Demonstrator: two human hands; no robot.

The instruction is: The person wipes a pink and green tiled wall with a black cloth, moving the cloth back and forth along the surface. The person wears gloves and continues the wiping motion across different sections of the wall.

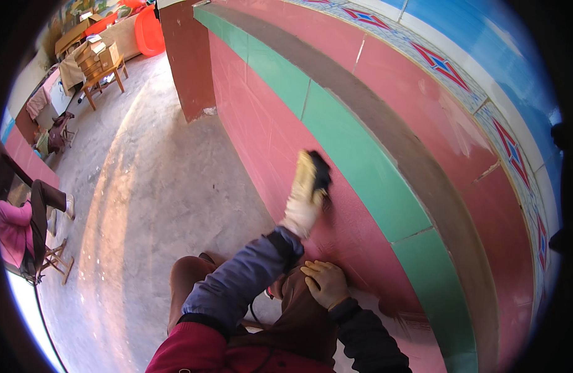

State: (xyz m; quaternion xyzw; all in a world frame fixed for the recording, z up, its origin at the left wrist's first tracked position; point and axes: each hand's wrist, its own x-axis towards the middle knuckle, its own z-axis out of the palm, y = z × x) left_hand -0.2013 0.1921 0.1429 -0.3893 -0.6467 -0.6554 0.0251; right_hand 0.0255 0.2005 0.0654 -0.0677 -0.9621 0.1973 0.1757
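My left hand (305, 196), in a pale yellowish glove, is blurred against the pink tiled wall (277, 144) beside me. It presses a black cloth or pad (321, 172) flat to the tiles; blur hides which. A loose blue sleeve (249, 265) covers that forearm. On my right knee rests my right hand (327, 284), gloved too, with nothing in it and its fingers slightly apart. Below the knee, the lower tiles have a darker, wet-looking patch (393, 303). Green tiles (351, 130) edge the wall's top, under a brown ledge (398, 126).
A brown pillar (186, 60) ends the wall ahead. Across the concrete floor (184, 172), a seated person (23, 224) is at far left. Cardboard boxes (97, 58) stand on a wooden stool (107, 77), with a red plastic basin (150, 32) behind.
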